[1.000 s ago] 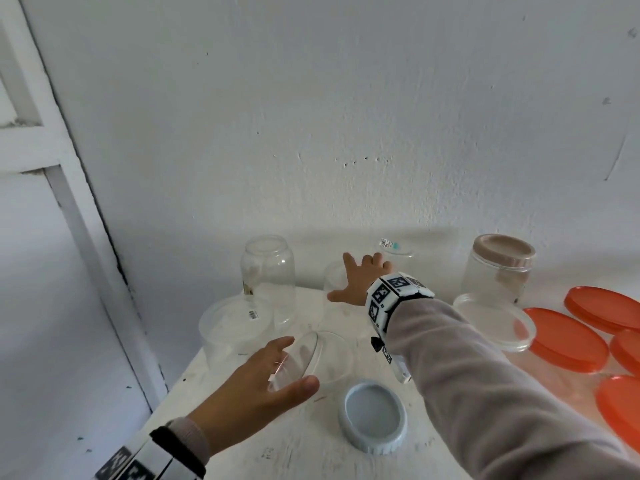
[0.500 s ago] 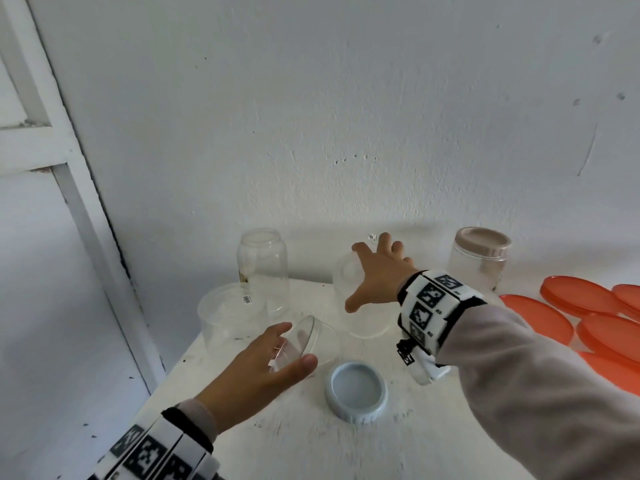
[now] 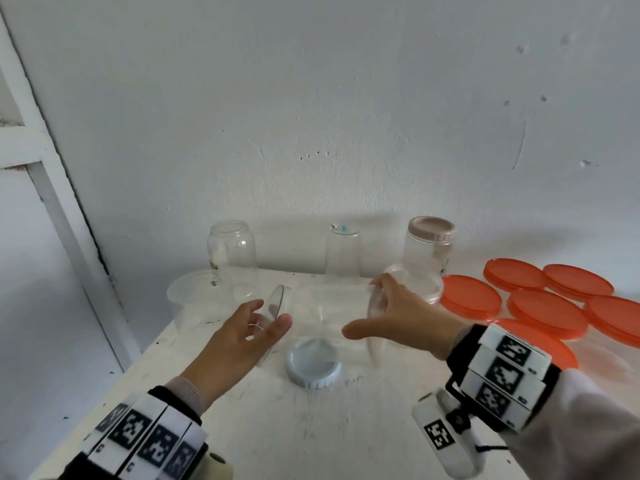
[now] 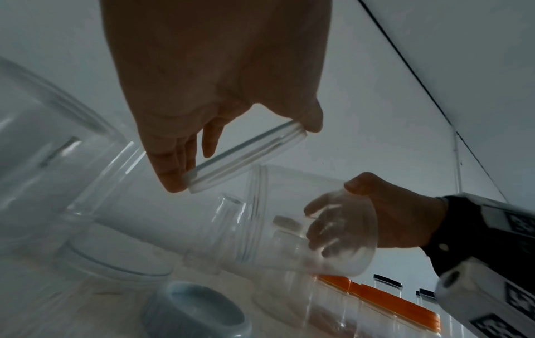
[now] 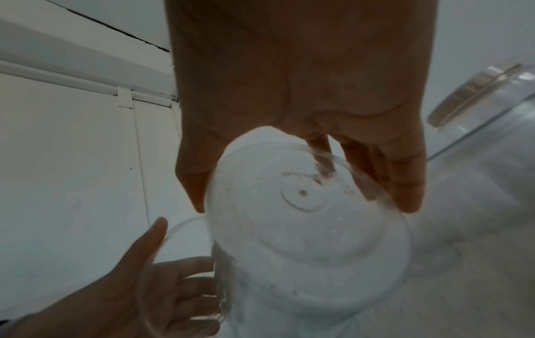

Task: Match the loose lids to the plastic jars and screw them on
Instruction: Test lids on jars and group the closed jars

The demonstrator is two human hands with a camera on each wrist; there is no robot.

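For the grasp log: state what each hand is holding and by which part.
Left hand pinches the clear lid by opposite edges of its rim. Right hand grips the clear jar, lying sideways, around its base end.

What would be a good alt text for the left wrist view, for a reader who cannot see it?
Seen from below, the left hand pinches a clear round lid by its rim, while the right hand holds a tilted clear plastic jar with its threaded mouth toward the lid. A pale blue lid lies below.

Clear glossy plastic jar (image 3: 332, 327), scuffed matt white table (image 3: 311, 427)
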